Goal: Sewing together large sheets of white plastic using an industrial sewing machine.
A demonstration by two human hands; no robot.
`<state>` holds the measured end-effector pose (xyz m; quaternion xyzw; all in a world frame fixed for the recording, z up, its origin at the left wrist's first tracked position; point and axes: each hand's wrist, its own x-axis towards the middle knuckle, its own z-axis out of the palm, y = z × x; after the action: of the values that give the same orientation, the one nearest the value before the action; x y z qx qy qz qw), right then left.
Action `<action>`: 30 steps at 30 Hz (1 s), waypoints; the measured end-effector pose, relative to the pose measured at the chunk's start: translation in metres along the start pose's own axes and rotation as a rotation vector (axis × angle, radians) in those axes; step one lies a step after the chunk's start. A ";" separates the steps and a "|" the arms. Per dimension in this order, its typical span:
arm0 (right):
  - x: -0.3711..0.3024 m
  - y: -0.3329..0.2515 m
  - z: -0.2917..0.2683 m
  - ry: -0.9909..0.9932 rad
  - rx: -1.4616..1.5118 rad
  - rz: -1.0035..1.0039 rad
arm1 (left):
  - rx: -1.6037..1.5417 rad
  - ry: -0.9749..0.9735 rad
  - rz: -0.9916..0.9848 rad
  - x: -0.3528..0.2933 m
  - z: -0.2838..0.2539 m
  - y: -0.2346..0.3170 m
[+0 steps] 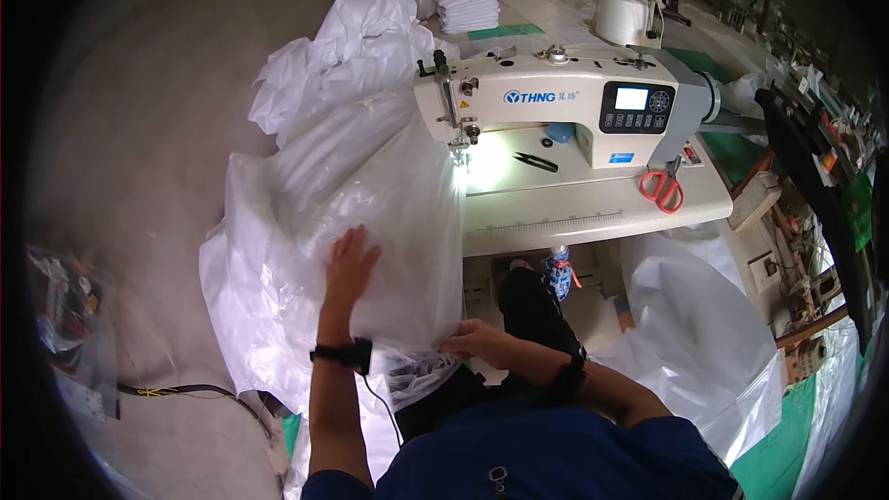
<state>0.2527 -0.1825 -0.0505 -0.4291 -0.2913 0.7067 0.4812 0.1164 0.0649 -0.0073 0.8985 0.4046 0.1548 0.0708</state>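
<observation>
A large, glossy white plastic sheet (398, 222) drapes over the left end of the sewing machine table and hangs down in folds toward my lap. Its right edge runs along the lit needle area of the white sewing machine (537, 93). My left hand (349, 264) lies flat on top of the sheet, fingers stretched and slightly apart. Lower down, by the sheet's near right corner, my right hand (477, 341) pinches the edge; its fingertips are partly hidden by the material. A dark band circles each wrist.
Small black thread snips (536, 162) and red-handled scissors (661, 191) lie on the machine bed. More white sheeting (694, 333) hangs at the right. A thread cone (621, 17) and a folded white stack (465, 7) stand behind. A dark cable (185, 393) crosses the floor at left.
</observation>
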 end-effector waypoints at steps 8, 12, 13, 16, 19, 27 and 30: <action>-0.044 -0.016 -0.044 0.187 -0.393 0.096 | 0.006 -0.079 -0.221 0.055 0.010 -0.071; -0.010 -0.053 -0.049 0.549 -0.250 -0.210 | 0.235 -0.072 0.081 0.042 0.008 -0.064; -0.001 -0.060 -0.049 0.649 -0.302 -0.322 | 0.259 -0.161 -0.080 0.056 -0.034 0.014; 0.038 -0.067 -0.049 0.881 -0.461 -0.487 | -0.039 0.348 0.393 0.037 -0.039 0.070; 0.045 -0.060 -0.072 0.950 -0.505 -0.471 | -0.075 -0.016 0.537 -0.005 -0.039 0.172; 0.022 -0.075 -0.062 0.832 -0.332 -0.455 | 0.116 0.138 0.549 -0.023 0.000 0.179; 0.042 -0.078 -0.079 0.785 -0.301 -0.476 | 0.059 0.178 0.628 -0.023 0.005 0.185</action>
<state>0.3496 -0.1151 -0.0361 -0.6496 -0.2770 0.3117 0.6358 0.2346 -0.0748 0.0302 0.9640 0.1166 0.2353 -0.0423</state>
